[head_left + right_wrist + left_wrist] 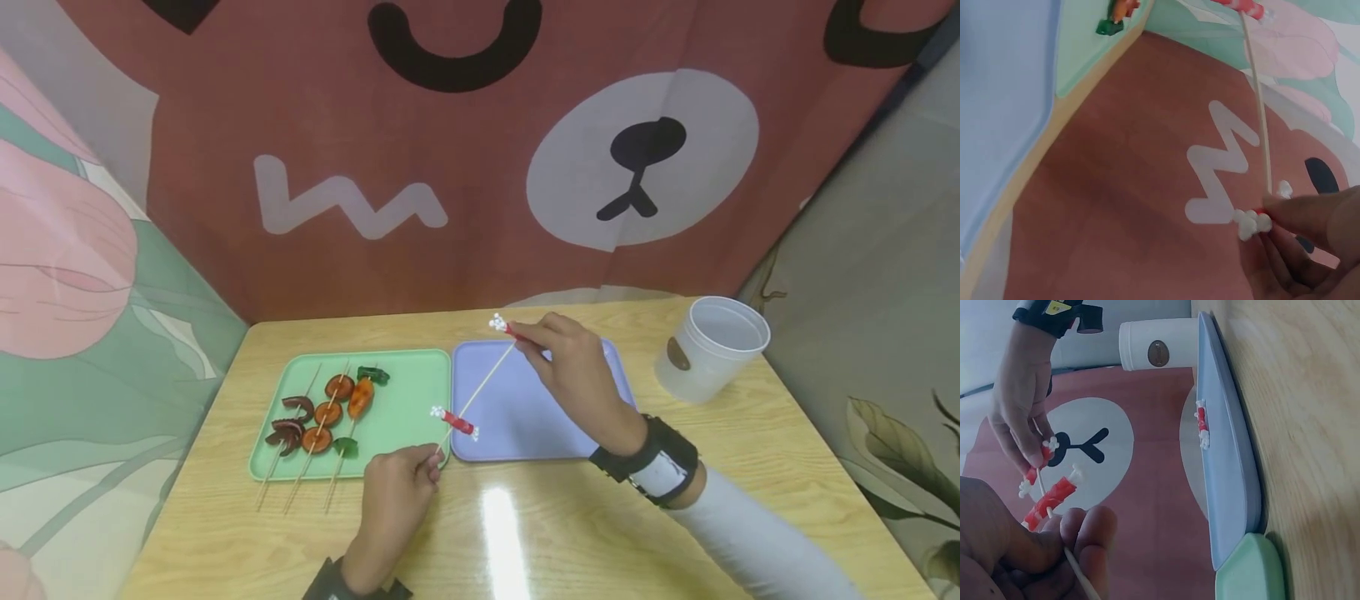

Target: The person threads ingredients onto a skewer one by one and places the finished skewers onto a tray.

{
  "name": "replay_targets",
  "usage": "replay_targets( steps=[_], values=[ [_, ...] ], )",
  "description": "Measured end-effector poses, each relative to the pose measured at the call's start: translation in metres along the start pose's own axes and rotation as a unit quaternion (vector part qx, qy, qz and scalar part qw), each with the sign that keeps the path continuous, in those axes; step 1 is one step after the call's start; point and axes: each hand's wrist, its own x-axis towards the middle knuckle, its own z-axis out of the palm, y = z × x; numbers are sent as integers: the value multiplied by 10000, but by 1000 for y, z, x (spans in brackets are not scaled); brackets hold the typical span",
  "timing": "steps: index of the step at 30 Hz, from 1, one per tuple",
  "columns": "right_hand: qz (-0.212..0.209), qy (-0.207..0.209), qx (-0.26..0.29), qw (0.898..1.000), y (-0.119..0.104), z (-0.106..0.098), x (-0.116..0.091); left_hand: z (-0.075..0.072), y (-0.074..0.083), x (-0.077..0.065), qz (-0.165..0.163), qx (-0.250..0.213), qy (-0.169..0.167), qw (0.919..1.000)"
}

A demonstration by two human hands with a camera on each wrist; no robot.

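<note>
My left hand [397, 492] grips a thin wooden skewer [487, 377] near its lower end, in front of the trays. A red toy food piece [456, 422] with white knobbly ends sits crosswise on the skewer, just above the left fingers. Up at the far tip, my right hand [572, 367] pinches a second red-and-white piece [1250, 222] between thumb and fingers, where the skewer meets it. The fingers partly cover this piece. In the left wrist view, a third such piece [1202, 425] lies on the blue tray [1229, 456].
On the left, a green tray [412, 383] bears three loaded skewers: dark curled pieces [288, 433], round brown slices [327, 414], and an orange piece [361, 400] with green bits. A whitish plastic tub [708, 350] stands at the back right. A printed cloth hangs behind the table.
</note>
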Motion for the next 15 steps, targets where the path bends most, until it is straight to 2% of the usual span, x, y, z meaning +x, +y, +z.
replay_targets(
  steps=[8, 11, 15],
  values=[
    [168, 115, 366, 9991, -3, 10, -2, -4, 4, -2, -397, -216, -177, 9988],
    [580, 105, 717, 9957, -1, 14, -3, -4, 7, 0, -551, -431, -240, 9973],
    [1300, 48, 1218, 9840, 2, 18, -6, -3, 7, 2, -488, -426, -172, 9978]
  ],
)
